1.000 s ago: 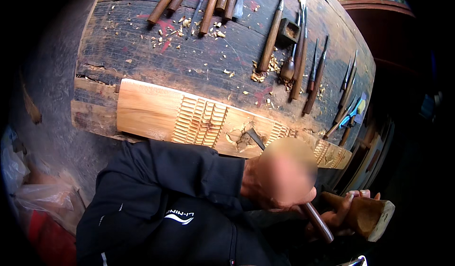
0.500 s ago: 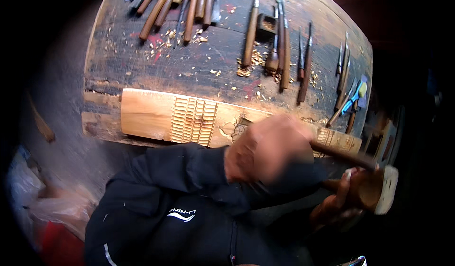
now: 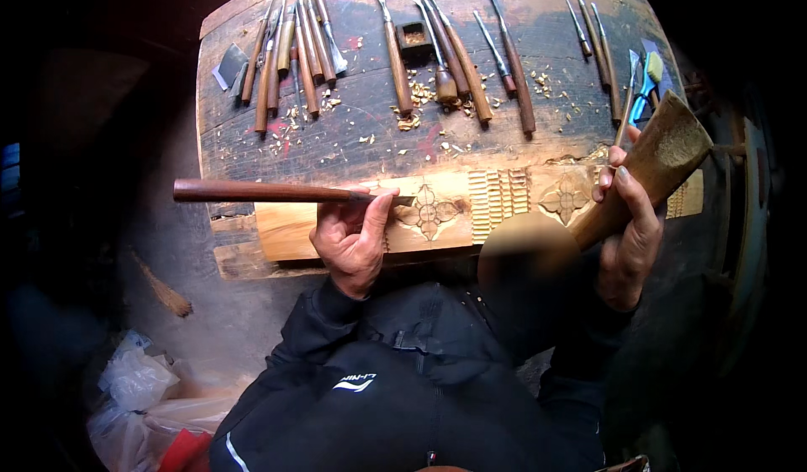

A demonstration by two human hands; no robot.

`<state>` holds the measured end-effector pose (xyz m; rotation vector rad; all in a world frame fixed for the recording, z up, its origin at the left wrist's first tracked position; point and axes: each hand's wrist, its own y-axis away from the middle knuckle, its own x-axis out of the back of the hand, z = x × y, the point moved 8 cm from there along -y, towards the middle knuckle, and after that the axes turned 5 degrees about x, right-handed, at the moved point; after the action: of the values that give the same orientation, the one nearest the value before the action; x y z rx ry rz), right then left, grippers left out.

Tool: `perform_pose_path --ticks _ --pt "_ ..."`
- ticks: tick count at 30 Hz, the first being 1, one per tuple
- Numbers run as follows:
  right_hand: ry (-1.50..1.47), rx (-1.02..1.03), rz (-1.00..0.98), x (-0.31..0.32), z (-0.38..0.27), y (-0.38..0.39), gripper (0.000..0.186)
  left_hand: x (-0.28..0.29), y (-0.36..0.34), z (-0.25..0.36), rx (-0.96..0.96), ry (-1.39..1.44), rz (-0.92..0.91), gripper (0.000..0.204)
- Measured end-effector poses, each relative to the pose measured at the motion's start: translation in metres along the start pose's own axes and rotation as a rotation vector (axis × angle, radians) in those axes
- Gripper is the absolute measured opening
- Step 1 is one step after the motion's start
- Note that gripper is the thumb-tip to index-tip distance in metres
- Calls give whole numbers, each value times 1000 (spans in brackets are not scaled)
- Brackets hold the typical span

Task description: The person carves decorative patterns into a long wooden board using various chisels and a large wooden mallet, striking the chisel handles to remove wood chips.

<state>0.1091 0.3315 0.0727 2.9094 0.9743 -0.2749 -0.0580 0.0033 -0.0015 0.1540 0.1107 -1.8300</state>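
Observation:
Between the thumb and fingers of my left hand (image 3: pixel 351 247) is a chisel (image 3: pixel 261 191), its wooden handle pointing left. Its metal tip lies at the edge of a carved flower (image 3: pixel 433 210) on a long pale wooden board (image 3: pixel 296 224); whether it touches the wood I cannot tell. My right hand (image 3: pixel 632 241) is wrapped round a wooden mallet (image 3: pixel 664 157), raised over the board's right part with its worn end up and to the right. A blurred round patch hides the lower end of the mallet. Bands of notches (image 3: pixel 498 203) and a second flower (image 3: pixel 565 196) are cut into the board.
Several chisels (image 3: pixel 307 52) lie in groups along the far side of the worn workbench (image 3: pixel 353 119). Among them stand a small dark box (image 3: pixel 414 39) and scattered wood shavings (image 3: pixel 409 122). A blue brush (image 3: pixel 647 85) lies at the right. Plastic bags (image 3: pixel 139 375) and a broom (image 3: pixel 164 287) are on the floor.
The chisel has swung round: its handle pointed right and now points left. My left hand has moved left, and the mallet has come up from low right. The view has shifted too.

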Motion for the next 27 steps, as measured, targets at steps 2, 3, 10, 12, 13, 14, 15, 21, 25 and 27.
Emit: perform_pose_path --ticks 2,3,10,12,13,14,15,21,25,27 --pt "38 8 30 2 1 4 65 2 1 1 6 -88 24 18" --pt "58 11 39 1 1 5 65 1 1 3 11 -98 26 19" --pt "123 15 -65 -4 0 4 72 -4 -6 1 -4 -163 21 21" --pt "138 10 -74 -4 2 4 73 -5 -7 1 23 -164 16 21" --pt "143 4 -71 -3 3 4 74 -5 -8 0 40 -172 15 21" --pt "148 -2 -67 -2 3 4 74 -4 -8 -1 57 -179 14 20" --pt "153 -8 -64 -3 4 4 74 -4 -9 -2 50 -173 17 20" --pt "216 37 -12 -7 1 4 63 -2 -13 -9 96 -173 25 17" --pt "209 28 -27 -7 1 4 65 -7 -15 -3 130 -183 -1 14" --pt "208 18 -35 -8 1 4 66 -8 -16 -1 139 -202 -13 14"
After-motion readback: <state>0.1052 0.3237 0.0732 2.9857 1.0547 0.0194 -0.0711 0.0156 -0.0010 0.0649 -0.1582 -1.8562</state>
